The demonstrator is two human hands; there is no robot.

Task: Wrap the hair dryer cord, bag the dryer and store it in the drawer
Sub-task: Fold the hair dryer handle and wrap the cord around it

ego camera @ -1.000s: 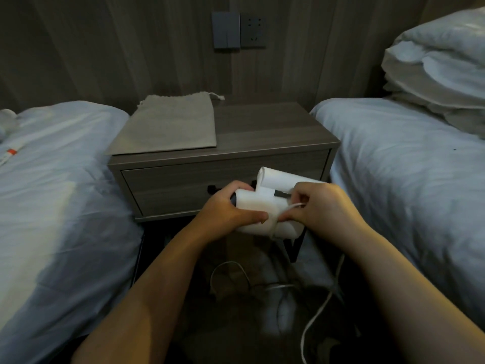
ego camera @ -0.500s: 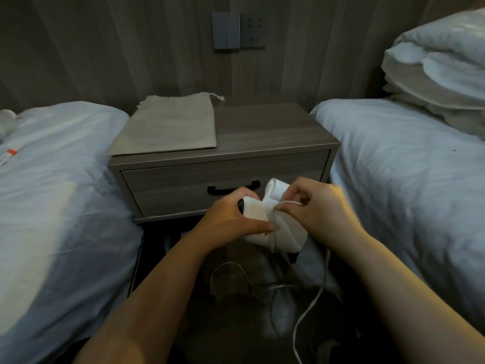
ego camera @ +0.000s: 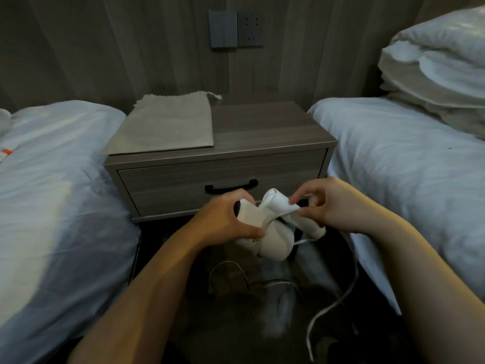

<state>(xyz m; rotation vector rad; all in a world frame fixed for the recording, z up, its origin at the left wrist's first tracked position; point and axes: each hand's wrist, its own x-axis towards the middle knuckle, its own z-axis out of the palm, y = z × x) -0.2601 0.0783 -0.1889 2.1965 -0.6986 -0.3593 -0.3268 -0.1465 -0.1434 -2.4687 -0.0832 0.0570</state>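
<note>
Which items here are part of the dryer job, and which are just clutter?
Job:
- hair dryer, gripped by left hand and right hand
- white cord, trailing to the floor
- cloth bag, flat on the nightstand
- drawer, closed

Lying about:
- left bed
- right bed
- folded bedding
- wall switch and socket

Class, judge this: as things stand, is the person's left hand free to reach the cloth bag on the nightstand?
Probably not yet. The left hand is gripping the hair dryer. The path to the cloth bag, lying flat on the nightstand, looks unobstructed.
</note>
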